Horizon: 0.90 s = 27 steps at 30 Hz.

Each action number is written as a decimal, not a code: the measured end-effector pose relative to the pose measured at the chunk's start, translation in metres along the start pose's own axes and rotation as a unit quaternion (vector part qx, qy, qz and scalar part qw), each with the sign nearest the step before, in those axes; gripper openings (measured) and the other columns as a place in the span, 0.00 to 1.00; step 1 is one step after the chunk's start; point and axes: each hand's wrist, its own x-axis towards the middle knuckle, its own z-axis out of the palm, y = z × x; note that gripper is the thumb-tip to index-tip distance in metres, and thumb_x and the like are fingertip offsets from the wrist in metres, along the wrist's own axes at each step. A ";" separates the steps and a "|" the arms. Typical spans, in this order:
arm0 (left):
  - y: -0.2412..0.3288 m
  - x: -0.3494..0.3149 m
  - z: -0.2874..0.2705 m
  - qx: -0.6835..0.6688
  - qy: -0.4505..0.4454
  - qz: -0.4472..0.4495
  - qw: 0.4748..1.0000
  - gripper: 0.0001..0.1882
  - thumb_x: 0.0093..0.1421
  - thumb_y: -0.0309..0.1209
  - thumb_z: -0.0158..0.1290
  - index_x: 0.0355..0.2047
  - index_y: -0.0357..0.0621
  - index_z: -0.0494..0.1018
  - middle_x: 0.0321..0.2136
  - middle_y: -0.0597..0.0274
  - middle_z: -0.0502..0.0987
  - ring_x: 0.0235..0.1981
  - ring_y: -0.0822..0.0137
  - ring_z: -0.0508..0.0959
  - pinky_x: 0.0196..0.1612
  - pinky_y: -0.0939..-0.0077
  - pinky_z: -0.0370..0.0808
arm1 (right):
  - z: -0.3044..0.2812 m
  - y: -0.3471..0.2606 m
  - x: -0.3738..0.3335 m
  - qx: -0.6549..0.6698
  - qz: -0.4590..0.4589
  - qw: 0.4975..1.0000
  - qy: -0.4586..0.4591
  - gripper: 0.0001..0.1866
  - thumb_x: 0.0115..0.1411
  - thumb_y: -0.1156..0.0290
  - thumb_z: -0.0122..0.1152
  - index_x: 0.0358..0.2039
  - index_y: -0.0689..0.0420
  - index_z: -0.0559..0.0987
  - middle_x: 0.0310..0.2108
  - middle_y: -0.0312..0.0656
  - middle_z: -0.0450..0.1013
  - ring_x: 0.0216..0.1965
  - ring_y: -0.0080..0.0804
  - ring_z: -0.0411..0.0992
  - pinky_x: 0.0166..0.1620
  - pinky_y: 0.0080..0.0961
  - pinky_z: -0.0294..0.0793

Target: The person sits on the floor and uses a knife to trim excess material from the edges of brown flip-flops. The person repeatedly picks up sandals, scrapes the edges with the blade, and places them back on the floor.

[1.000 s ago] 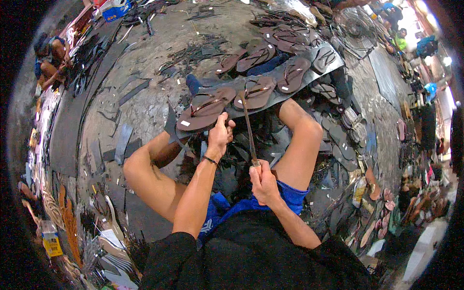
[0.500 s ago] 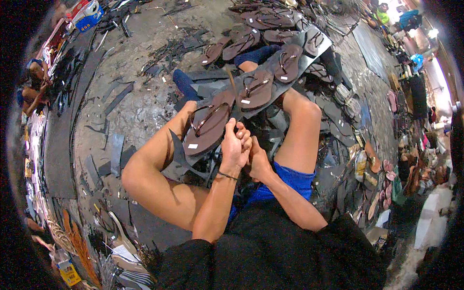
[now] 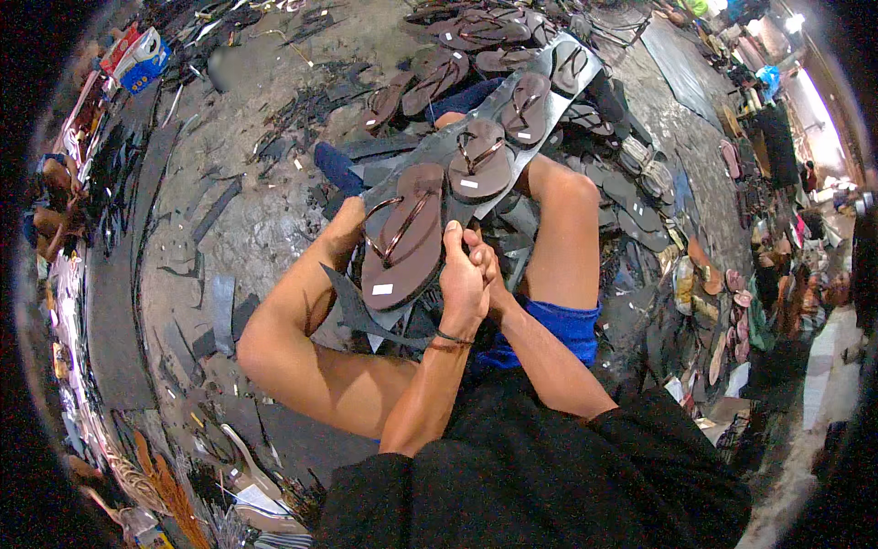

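Note:
My left hand (image 3: 464, 279), a dark band at its wrist, is closed in a fist beside the nearest brown flip-flop sole. My right hand (image 3: 497, 291) is pressed behind it, fingers closed and mostly hidden. A thin knife stood up from the left fist half a second ago; its blade is hard to make out now. Across my legs lies a long grey sheet (image 3: 556, 108). On it, in a row, are a large brown flip-flop (image 3: 407, 247) nearest me, a second flip-flop (image 3: 477, 165), a third flip-flop (image 3: 526, 110) and a greyish one (image 3: 571, 69) at the far end.
More brown flip-flops (image 3: 480, 30) are heaped beyond the sheet. Dark rubber offcuts (image 3: 217, 209) litter the floor around my legs. At the far left stands a blue box (image 3: 144, 66), and another person (image 3: 57, 201) sits by the left edge. Footwear and materials (image 3: 709, 284) line the right side.
My hands appear slightly farther right, pressed closer together. The knife blade that pointed up over the sheet no longer shows clearly. The view has shifted a little.

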 end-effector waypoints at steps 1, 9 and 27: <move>0.001 -0.001 0.001 0.017 0.011 0.004 1.000 0.20 0.65 0.52 0.42 0.25 0.52 0.63 0.12 0.75 0.56 0.13 0.79 0.55 0.14 0.83 0.51 | -0.001 0.004 0.009 0.012 -0.005 1.000 -0.024 0.24 0.59 0.49 0.52 0.40 0.59 0.68 0.34 0.43 0.70 0.35 0.36 0.69 0.34 0.39 0.68; 0.015 -0.042 -0.009 0.135 -0.028 0.077 0.987 0.24 0.68 0.50 0.36 0.17 0.52 0.57 0.10 0.72 0.53 0.12 0.75 0.55 0.17 0.78 0.55 | -0.034 -0.019 0.090 0.271 0.030 0.962 -0.012 0.31 0.56 0.42 0.53 0.44 0.60 0.70 0.40 0.45 0.75 0.40 0.40 0.73 0.38 0.41 0.72; 0.022 -0.043 -0.092 0.108 -0.019 0.276 0.955 0.27 0.62 0.40 0.52 0.57 0.37 0.65 0.56 0.62 0.67 0.55 0.70 0.67 0.62 0.75 0.59 | -0.065 -0.147 -0.055 0.538 -0.024 0.784 -0.307 0.27 0.62 0.49 0.52 0.44 0.63 0.74 0.31 0.43 0.77 0.23 0.32 0.76 0.26 0.27 0.77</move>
